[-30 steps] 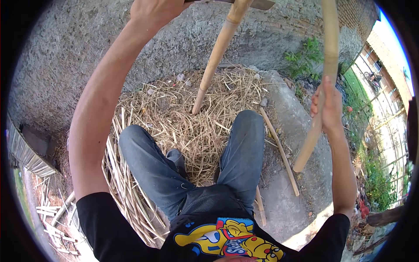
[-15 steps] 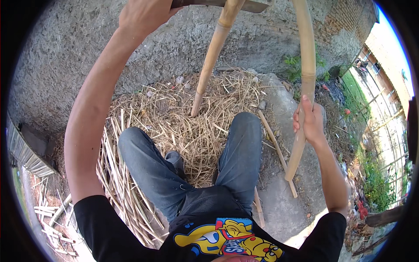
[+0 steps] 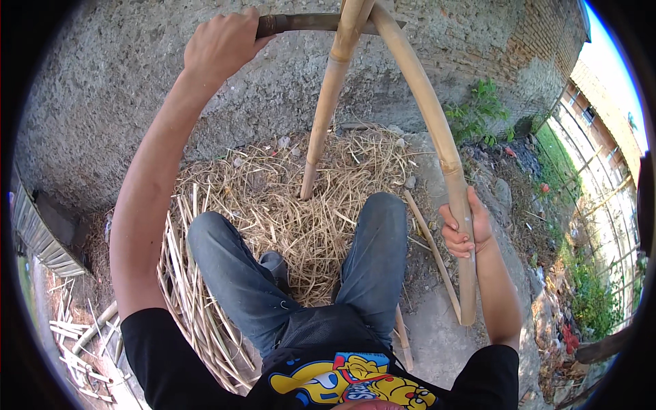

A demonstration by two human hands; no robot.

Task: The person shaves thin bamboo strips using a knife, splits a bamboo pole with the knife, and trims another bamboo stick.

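My left hand (image 3: pixel 222 46) is closed around the dark handle of a machete (image 3: pixel 311 22), held high in front of the wall. The blade runs rightward across an upright bamboo pole (image 3: pixel 324 109), whose foot stands in the straw between my knees; its tip shows past the pole. On the right, my right hand (image 3: pixel 471 229) grips a second, thicker-looking bamboo pole (image 3: pixel 432 116) near its lower end. That pole slants up and left, its upper part meeting the upright pole near the blade. Both poles' tops run out of view or are hidden.
Straw-like shavings (image 3: pixel 273 219) cover the ground before my legs. Long bamboo strips (image 3: pixel 198 294) lie in a pile to the left. A thin bamboo stick (image 3: pixel 434 249) rests on the concrete at right. A rough wall (image 3: pixel 123 89) rises ahead, with a green plant (image 3: pixel 482 113) at its foot.
My right hand has moved lower and slightly left with its bamboo pole, whose upper part now leans against or near the upright one. The machete and my left hand appear lower in view.
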